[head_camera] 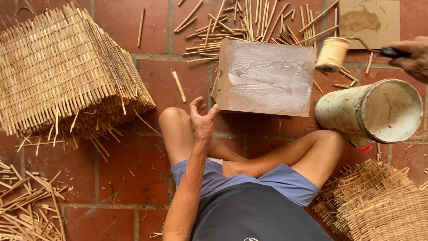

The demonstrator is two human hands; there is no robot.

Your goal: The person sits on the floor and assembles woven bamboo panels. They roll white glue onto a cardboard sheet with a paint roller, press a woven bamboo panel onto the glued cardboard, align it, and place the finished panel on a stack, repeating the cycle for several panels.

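Left hand point(203, 119) half open, fingers loosely curled, holding nothing, resting at knee. Cardboard sheet point(265, 78), brown, rectangular, top smeared white, lies just at its 2 o'clock, not touching. Right hand point(413, 58) at frame's 2 o'clock, closed on dark handle of paint roller point(332, 54); roller hovers over sheet's right corner. Whitish bucket point(370, 110) on side at 3 o'clock. Woven bamboo mats point(62, 76) at 10 o'clock. Loose sticks point(249, 22) at 12. Floor point(129, 178): red tile.
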